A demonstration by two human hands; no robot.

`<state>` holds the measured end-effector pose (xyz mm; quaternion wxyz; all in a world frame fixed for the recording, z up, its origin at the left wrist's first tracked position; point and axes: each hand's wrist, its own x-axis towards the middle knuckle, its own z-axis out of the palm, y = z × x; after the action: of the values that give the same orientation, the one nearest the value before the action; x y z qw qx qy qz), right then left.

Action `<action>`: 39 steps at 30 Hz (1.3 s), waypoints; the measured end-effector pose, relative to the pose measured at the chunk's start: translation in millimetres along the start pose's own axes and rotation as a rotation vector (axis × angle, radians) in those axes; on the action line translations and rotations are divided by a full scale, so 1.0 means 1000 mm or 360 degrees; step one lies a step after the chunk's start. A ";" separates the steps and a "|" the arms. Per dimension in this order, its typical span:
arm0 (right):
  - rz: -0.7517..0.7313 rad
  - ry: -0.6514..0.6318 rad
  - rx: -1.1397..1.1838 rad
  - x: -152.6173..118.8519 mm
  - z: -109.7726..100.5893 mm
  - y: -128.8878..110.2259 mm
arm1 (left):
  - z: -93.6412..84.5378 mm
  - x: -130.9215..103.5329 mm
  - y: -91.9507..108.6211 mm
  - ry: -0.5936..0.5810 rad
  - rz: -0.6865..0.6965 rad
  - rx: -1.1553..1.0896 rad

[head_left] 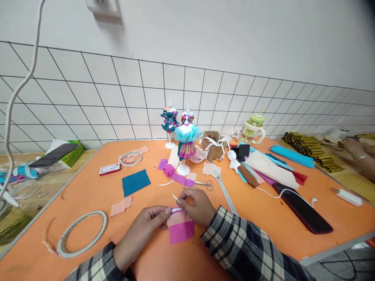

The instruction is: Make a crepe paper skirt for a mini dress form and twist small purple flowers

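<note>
A small piece of crepe paper (181, 232), peach above and magenta below, lies on the orange table in front of me. My left hand (143, 226) pinches its upper left corner between thumb and forefinger. Along its top edge runs a white strip of tape (176, 210). At the upper right, my right hand (197, 205) is closed in a pinch, and a thin white strip (175, 197) sticks out beside its fingertips. Just beyond that hand are small scissors (209, 185) and a crumpled purple crepe strip (175, 176).
Miniature dress forms (188, 134) in paper dresses stand behind. Tape rolls (83, 234), a teal sheet (136, 182) and a red-white box (109, 169) lie left. Rightward are a phone (303, 208), crepe rolls (272, 169) and a lidded cup (252, 128). Another person's hand (353, 150) shows far right.
</note>
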<state>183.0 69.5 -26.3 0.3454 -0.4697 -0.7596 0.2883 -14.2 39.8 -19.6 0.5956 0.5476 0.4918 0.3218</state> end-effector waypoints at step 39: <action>-0.0673 0.0515 -0.0102 -0.011 -0.006 -0.001 | 0.002 -0.001 0.006 0.0103 0.0029 0.0080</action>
<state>191.1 59.6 -24.7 0.4999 -0.3512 -0.7845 0.1067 -11.5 38.8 -14.0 0.5624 0.5561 0.5138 0.3324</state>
